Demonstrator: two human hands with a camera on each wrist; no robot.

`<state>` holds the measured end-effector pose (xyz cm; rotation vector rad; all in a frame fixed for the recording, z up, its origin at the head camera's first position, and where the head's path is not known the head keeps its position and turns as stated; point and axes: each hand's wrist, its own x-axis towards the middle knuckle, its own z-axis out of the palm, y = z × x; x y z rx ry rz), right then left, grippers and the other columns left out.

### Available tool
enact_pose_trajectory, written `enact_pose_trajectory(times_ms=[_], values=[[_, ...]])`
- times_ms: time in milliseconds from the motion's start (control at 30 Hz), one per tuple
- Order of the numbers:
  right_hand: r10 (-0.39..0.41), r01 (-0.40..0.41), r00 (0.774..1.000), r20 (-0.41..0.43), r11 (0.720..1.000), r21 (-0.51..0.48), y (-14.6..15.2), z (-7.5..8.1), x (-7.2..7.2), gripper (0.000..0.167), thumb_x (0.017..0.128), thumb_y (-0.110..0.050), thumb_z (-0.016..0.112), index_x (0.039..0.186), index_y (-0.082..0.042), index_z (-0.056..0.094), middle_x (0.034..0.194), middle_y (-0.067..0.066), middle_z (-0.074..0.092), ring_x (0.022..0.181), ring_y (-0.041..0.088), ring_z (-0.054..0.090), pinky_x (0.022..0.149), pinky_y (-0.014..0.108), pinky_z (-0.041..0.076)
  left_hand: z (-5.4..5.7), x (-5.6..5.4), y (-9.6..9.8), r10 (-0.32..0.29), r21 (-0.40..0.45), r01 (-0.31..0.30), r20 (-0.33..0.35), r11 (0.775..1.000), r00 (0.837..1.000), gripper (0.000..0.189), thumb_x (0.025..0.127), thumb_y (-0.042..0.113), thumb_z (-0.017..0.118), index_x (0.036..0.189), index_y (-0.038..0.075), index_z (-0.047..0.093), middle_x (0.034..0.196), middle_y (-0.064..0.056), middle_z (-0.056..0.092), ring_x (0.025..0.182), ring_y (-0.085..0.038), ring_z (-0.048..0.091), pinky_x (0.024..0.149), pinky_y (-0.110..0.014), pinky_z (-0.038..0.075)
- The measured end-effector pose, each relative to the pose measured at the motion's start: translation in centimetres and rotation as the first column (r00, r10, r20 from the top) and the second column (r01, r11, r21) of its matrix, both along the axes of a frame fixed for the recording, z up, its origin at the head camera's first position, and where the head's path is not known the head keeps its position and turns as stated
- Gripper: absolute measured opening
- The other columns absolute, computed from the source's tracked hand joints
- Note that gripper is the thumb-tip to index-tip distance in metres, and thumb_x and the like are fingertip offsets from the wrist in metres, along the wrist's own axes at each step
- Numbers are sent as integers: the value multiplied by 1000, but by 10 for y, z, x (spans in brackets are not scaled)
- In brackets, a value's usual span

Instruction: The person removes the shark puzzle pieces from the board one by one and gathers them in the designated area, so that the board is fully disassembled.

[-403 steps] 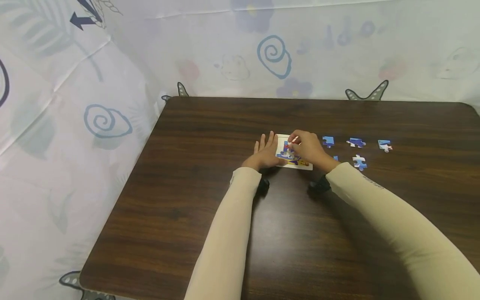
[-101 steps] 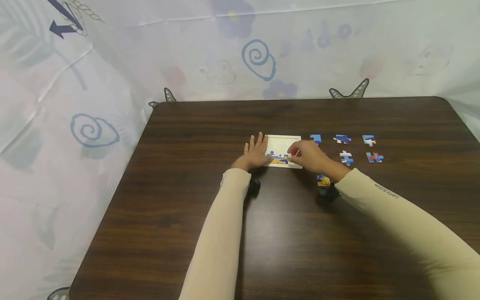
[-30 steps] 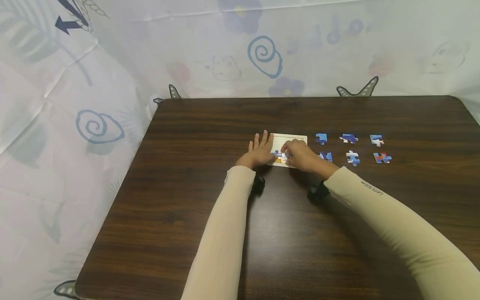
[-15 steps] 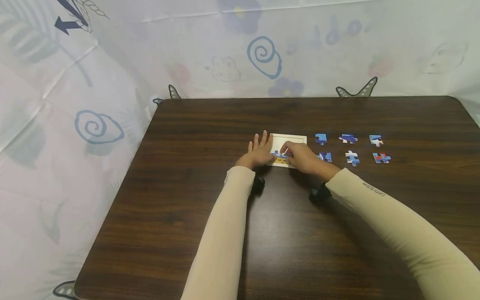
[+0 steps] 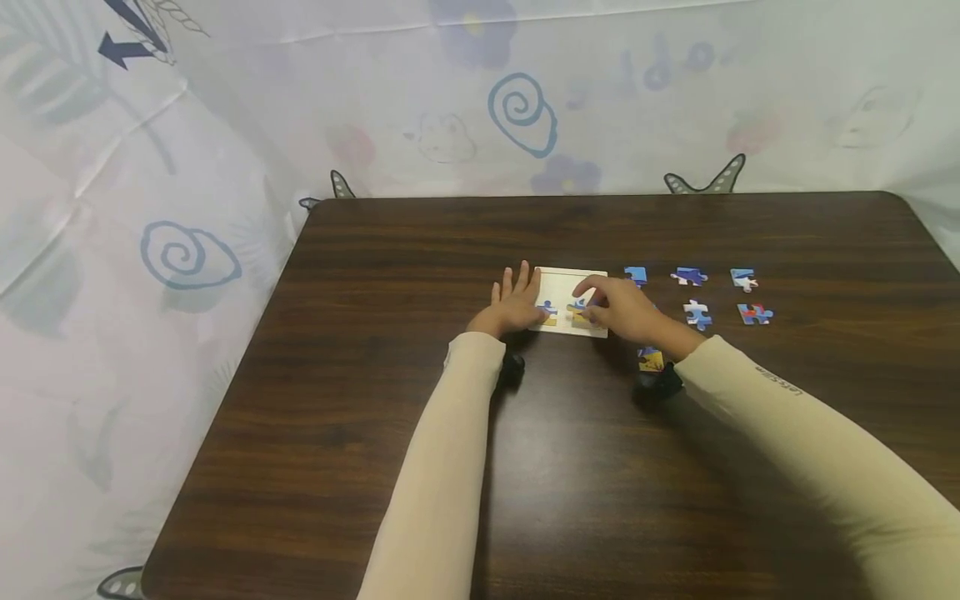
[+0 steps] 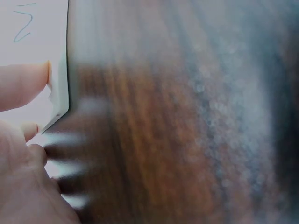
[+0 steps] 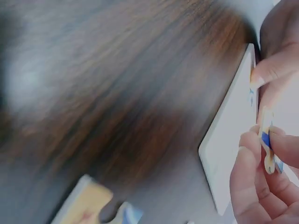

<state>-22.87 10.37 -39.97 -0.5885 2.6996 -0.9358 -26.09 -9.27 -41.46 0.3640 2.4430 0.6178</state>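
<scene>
A cream puzzle tray (image 5: 558, 287) lies on the table with a blue-and-yellow jigsaw piece (image 5: 549, 308) in its lower left corner. My left hand (image 5: 507, 310) rests at the tray's left side, fingers straight and spread, the thumb pressing near that corner piece. In the left wrist view, the left thumb (image 6: 23, 84) lies over the tray's pale edge. Above the tray's lower right part, my right hand (image 5: 630, 312) pinches another jigsaw piece (image 7: 265, 139) between thumb and fingertips. The right wrist view shows this piece raised and tilted, with a blue patch on it.
Right of the tray, loose pieces lie in rows: a blue one (image 5: 635, 274), a dark blue one (image 5: 688, 276), a blue-white one (image 5: 697, 314) and a red-blue one (image 5: 754, 313), among others. A yellow piece (image 5: 651, 360) lies nearer, by the right wrist. A patterned cloth (image 5: 420, 100) hangs behind the table (image 5: 375, 375).
Over the last seconds the tray's pieces have dwindled from several joined ones to a single corner piece. Just now the right hand has lifted the neighbouring piece and moved right. The left hand stays put.
</scene>
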Motion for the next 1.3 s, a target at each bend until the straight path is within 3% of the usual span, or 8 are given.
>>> enact_pose_trajectory(times_ms=[167,467,633,800,1067,1300], values=[[-33,36,998,52,997,-65,16,3,5,26,91,0,56,116,2,58,80,18,66,60,14,62,59,29,55,-1,0,-2,0,-7,0,-11,1000,1000,82,95,26,44,152,15,-13,158,-5,-27,145,-28,-30,120,-48,-17],[-69,71,996,59,997,-37,61,14,22,27,92,-2,57,118,-2,61,88,17,65,61,11,59,57,25,54,-1,1,-5,-3,-9,3,-4,1000,1000,82,94,25,45,152,14,-13,158,-5,-27,145,-30,-31,119,-49,-17],[-159,163,985,75,985,-60,87,15,32,27,90,-8,62,116,1,58,77,12,63,59,7,61,57,24,55,-1,0,-6,-1,0,1,4,1000,1000,83,94,25,45,152,15,-14,158,-4,-28,144,-29,-32,119,-49,-18],[-219,226,969,112,972,-57,109,12,43,24,90,-9,63,108,6,58,73,10,66,57,4,61,57,24,56,-1,-1,-4,-4,3,4,-4,1000,1000,83,94,25,45,152,15,-14,158,-5,-27,145,-28,-31,119,-48,-17],[-230,236,957,176,972,-14,139,1,56,22,90,-6,61,107,9,60,72,7,67,55,3,61,55,24,56,-1,-2,-3,-6,4,6,-2,1000,1000,83,94,25,45,152,15,-14,158,-5,-28,144,-29,-31,119,-49,-18],[-258,260,946,196,965,16,148,-6,63,24,91,-8,61,107,9,61,73,5,66,57,4,63,56,23,56,0,-2,0,-14,8,14,0,1000,1000,82,95,26,45,152,15,-13,158,-4,-28,144,-28,-31,119,-49,-17]])
